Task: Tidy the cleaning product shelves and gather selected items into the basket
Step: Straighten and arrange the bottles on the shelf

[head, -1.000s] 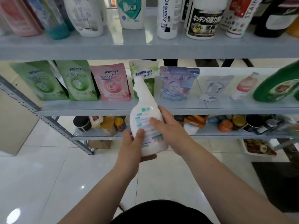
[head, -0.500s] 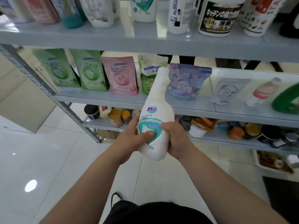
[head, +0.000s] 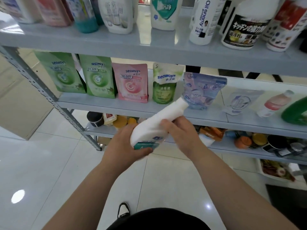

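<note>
Glossy floor tiles [head: 49,171] are lying below the fingers [head: 142,151]. The left hand [head: 126,143] is gripping the tilted white bottle [head: 154,128] by its base, the right hand [head: 181,133] by its neck. Its tip is hanging just before the blue pouch [head: 202,90], so a careless swing could be toppling that, or a slip dropping the bottle.

1 head-worn view, forward and down, near shelves [head: 103,106]

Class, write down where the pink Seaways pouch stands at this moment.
Head view: the pink Seaways pouch stands on the middle shelf, left of centre, between a green pouch to its left and a white-topped pouch to its right.
</note>
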The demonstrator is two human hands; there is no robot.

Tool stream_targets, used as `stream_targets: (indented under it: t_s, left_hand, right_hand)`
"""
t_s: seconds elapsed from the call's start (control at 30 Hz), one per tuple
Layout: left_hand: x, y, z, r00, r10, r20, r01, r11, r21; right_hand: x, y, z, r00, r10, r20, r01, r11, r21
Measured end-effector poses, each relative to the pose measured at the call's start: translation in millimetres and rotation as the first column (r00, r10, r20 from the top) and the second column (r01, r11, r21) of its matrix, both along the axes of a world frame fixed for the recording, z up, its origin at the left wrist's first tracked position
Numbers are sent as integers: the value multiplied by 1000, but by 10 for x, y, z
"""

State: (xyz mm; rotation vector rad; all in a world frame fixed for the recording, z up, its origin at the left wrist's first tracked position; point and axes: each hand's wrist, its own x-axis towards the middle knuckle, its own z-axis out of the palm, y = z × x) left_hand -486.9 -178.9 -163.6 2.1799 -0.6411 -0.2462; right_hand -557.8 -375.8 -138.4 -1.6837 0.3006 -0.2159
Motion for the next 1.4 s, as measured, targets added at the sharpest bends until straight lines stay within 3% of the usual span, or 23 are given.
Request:
stream_targets:
  t_s: [0.17, 0.33, 0.4, 0.47, 0.57, 0.67, 0.73, 0.77, 0.87, 0.93, 1.0, 1.07, 1.2, 1.4]
  left_hand:
    - [267, 215, 95, 970, 39, 242, -63, 993, 95]
    - [536, 488, 194, 854, 11, 521, -103, 984, 146]
    - [660, 577, 236, 828, -22, 560, -91, 981, 174]
    - [784, 661, 294, 872, -52, 488, -48, 980, 191]
    - [968, 805, 379, 968, -156, 197, 135, 984, 114]
    - [1077, 940, 439, 965, -264, -3, 264, 964, -31]
    - [1128, 982, 454, 957, -288, -43, 283, 955, -94]
    - [1155, 996, 453, 958, -280, -57, 271, 954, -130]
    - [1203, 1015, 454, 966, -229, -117, 187, 937, -294]
    - [1191, 986, 474, 968, -166, -189, 74, 907, -415]
    - [1158, 912, 539, 961, -93, -262, -53, 865, -499]
    - [1132, 812, 608, 953, -67, -294, -110, 830, -547]
    - [1112, 549, 720, 942, -122, -313, -85, 815, -574]
    - [1238, -92, 1056, 929, -234, -287, 18, 802, -597]
  right_hand:
    - [337, 16, 379, 988, -156, 3, 156, 986, -64]
    - [612, 107, 613, 974, -227, 13, 208, 867, -453]
    - [697, 155, 692, 976, -214, -48, 138, 770, -623]
    - [754, 243, 760, 982, -189, -19, 113, 661, -742]
    - [794, 405, 868, 978, -86, 189, 205, 565, -800]
    - [867, 501, 970, 940, 30, 341, 280, 507, -815]
    - [927, 554, 1008, 914, 33, 404, 329, 520, -788]
    - [957, 597, 1011, 907, 9, 422, 341, 572, -746]
    - [1041, 789, 945, 918, -101, 383, 267, 872, -410]
    - [1043, 937, 780, 971, -72, 230, 124, 967, -222]
    - [1012, 1099, 531, 994, 12, 109, -2, 996, -93]
    - [998, 1259, 356, 994, 42, 102, -48, 997, 61]
    - [1042, 1244, 451, 975, -112, 191, 58, 961, 272]
    - [1083, 732, 719, 887, -340, 312, 236, 915, 327]
